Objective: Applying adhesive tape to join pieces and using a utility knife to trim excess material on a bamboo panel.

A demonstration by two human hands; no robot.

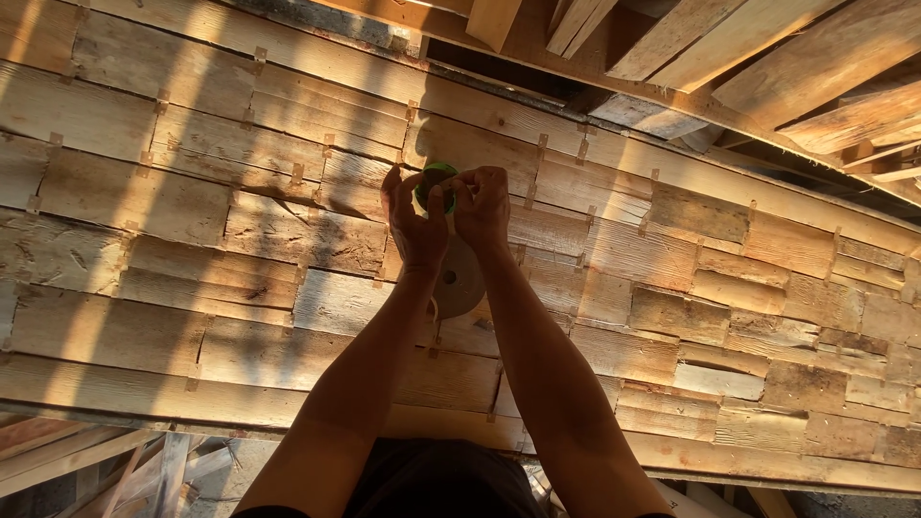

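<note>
**A:** So what have you got going on there? Your left hand (414,225) and right hand (482,206) are both up at the centre of the frame, fingers pinched around a small green round thing (434,182). Looks smooth and curved, but most of it's hidden behind your fingertips, so I can't tell what it's made of.

**B:** Yep, you're gripping it from both sides, thumbs close together. Just below, between your wrists, there's a pale flat disc (459,278) with a little hole in the middle. Can't tell if it's touching your hands.

**A:** And behind all that is the plank surface (192,192): rough, weathered boards in staggered rows, grainy and chipped, with small pale strips across the joints.

**B:** Loose timber beams (767,58) are stacked in the upper right, cleaner and straighter. Warm striped light falls across the whole left half.
</note>
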